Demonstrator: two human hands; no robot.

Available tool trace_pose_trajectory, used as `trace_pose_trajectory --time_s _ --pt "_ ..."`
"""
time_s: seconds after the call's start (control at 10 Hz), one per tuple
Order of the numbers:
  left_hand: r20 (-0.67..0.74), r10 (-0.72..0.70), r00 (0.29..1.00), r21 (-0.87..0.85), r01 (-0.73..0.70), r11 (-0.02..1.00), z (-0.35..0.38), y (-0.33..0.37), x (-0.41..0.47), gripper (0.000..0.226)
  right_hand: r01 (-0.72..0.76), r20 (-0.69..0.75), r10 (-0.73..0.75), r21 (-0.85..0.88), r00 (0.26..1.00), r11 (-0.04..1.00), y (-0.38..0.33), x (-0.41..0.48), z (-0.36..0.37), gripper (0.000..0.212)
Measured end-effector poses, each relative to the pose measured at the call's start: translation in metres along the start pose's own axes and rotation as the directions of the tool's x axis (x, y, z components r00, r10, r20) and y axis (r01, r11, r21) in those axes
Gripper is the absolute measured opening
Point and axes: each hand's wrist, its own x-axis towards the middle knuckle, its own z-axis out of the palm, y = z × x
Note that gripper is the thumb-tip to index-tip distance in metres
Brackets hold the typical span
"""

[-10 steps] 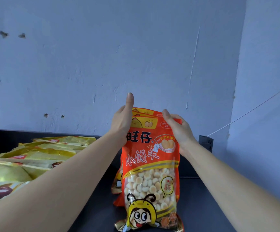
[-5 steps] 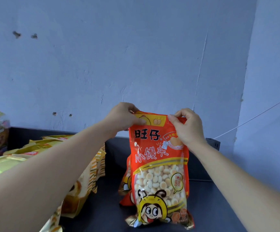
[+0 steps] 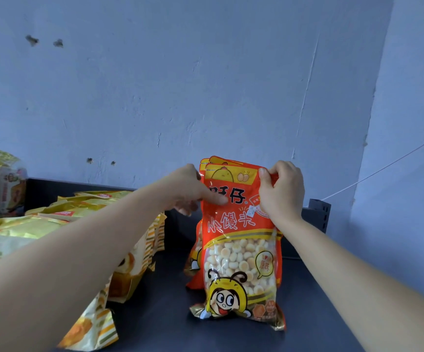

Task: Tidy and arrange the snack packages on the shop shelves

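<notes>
An orange snack bag point(image 3: 240, 240) with a clear window of small round biscuits and a cartoon bee stands upright on the dark shelf point(image 3: 170, 316). More orange bags of the same kind point(image 3: 195, 252) stand right behind it. My left hand point(image 3: 190, 191) pinches the front bag's upper left edge, thumb on the front. At the top right corner, my right hand point(image 3: 280, 190) grips the bag with curled fingers.
Several yellow and gold snack bags point(image 3: 74, 217) lie in a leaning row on the left of the shelf. Pale packets point(image 3: 8, 191) stand at the far left. A blue wall rises behind, another at the right, with a black shelf bracket point(image 3: 318, 214).
The left hand slid from the bag's top corner down its left edge. The orange bags stand a little taller and straighter. The view moved closer and rightward.
</notes>
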Motion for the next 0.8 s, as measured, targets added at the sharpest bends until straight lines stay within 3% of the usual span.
trace_pose_trajectory --time_s 0.1,0.2,0.3,0.4,0.5,0.6,0.8 --pt "0.11 -0.034 0.993 0.106 0.022 0.994 0.007 -0.007 -0.007 0.048 -0.012 -0.03 0.011 -0.029 1.0 1.0 -0.004 -0.002 -0.003 0.026" --pt "0.022 0.006 1.0 0.067 -0.007 0.998 0.013 -0.014 -0.003 0.04 0.006 -0.055 -0.007 -0.034 0.998 0.999 -0.006 -0.005 -0.004 0.026" --pt "-0.053 0.024 0.998 0.024 -0.023 0.999 0.017 -0.019 -0.004 0.031 -0.004 0.016 0.005 -0.064 1.0 0.998 -0.003 -0.007 -0.008 0.023" --pt "-0.087 0.054 0.995 0.083 -0.046 0.995 0.017 -0.022 -0.008 0.035 -0.015 0.09 0.03 -0.173 0.995 0.985 -0.001 -0.01 -0.015 0.028" --pt "-0.175 0.104 0.979 0.211 -0.066 0.975 0.007 -0.022 -0.015 0.054 -0.017 0.101 0.042 -0.236 0.994 0.972 -0.009 -0.017 -0.021 0.045" --pt "-0.228 0.194 0.954 0.303 -0.12 0.945 -0.01 -0.021 -0.024 0.058 0.074 0.101 -0.05 -0.247 0.994 0.966 -0.022 -0.027 -0.023 0.046" --pt "-0.233 0.319 0.919 0.36 -0.223 0.906 -0.03 -0.023 -0.048 0.039 0.146 0.159 -0.118 -0.178 0.98 0.973 -0.058 -0.05 -0.023 0.034"
